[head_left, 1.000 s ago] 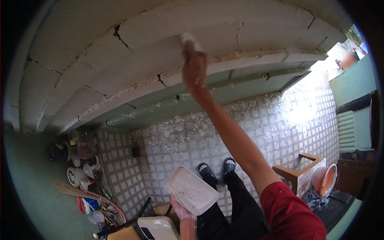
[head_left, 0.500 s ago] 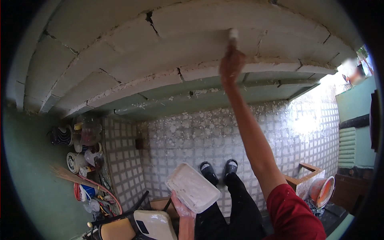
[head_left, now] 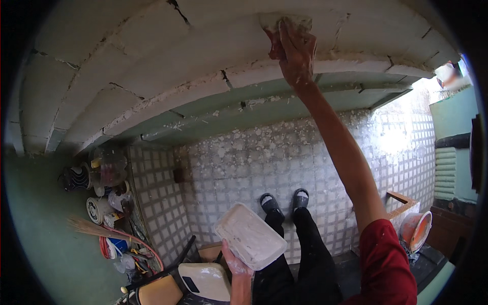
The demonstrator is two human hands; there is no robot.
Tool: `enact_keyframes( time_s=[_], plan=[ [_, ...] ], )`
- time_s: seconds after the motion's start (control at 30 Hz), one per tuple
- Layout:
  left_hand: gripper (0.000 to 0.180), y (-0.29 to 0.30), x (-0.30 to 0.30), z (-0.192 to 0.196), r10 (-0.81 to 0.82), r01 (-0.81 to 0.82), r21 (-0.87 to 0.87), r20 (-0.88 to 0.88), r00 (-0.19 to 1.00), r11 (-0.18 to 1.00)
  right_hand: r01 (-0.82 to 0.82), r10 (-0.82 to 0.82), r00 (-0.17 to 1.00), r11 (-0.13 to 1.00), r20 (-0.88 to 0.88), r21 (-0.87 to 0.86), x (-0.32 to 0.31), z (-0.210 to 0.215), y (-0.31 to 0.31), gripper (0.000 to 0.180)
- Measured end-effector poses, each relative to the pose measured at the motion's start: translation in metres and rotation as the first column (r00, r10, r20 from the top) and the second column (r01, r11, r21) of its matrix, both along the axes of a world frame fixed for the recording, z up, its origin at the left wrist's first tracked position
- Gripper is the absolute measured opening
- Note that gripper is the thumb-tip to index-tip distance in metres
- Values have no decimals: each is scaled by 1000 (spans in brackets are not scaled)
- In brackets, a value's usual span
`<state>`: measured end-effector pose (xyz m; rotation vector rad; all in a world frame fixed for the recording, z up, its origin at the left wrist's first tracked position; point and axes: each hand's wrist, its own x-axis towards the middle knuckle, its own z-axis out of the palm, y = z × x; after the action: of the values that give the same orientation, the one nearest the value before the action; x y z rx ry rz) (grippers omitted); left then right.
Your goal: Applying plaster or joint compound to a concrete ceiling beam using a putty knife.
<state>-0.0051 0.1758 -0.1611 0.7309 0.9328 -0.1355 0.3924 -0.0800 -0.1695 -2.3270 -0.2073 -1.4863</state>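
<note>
Nearest us, our left hand (head_left: 235,264) holds a white rectangular tray (head_left: 250,236) from underneath, grip closed on its lower edge, tray tilted, long axis running from lower right to upper left. Beside it are a chair (head_left: 175,287) with a pale seat, and our dark trousers and black shoes (head_left: 284,201) on the spattered tiled floor (head_left: 239,162). Farther left, buckets, jars and a broom (head_left: 89,229) sit along the green wall. Farthest, our right hand (head_left: 295,53) is stretched up at full arm's reach, grip closed on a small plastering tool (head_left: 282,23), pressed flat to the white block wall (head_left: 152,61) by a joint. The tray lies well below and left of that tool; left hand is nearer it.
</note>
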Motion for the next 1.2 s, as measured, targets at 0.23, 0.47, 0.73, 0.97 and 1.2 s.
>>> enact_keyframes(
  time_s=[0.23,0.47,0.73,0.97,1.2],
  plan=[
    [68,17,15,2,-53,52,31,25,998,998,12,-61,964,982,-258,-187,-4,-53,11,65],
    [67,28,25,1,-38,39,-2,111,993,999,-165,154,897,986,-415,10,-34,-47,5,64],
    [64,22,26,0,-52,53,-7,72,996,999,-64,74,945,997,-320,42,2,-44,-22,55],
    [67,28,23,1,-64,62,29,91,994,998,-185,178,979,981,-104,-57,-29,-6,20,61],
    [67,15,30,7,-57,56,12,96,994,998,-45,-5,970,979,-242,-198,0,-29,21,48]
  ],
)
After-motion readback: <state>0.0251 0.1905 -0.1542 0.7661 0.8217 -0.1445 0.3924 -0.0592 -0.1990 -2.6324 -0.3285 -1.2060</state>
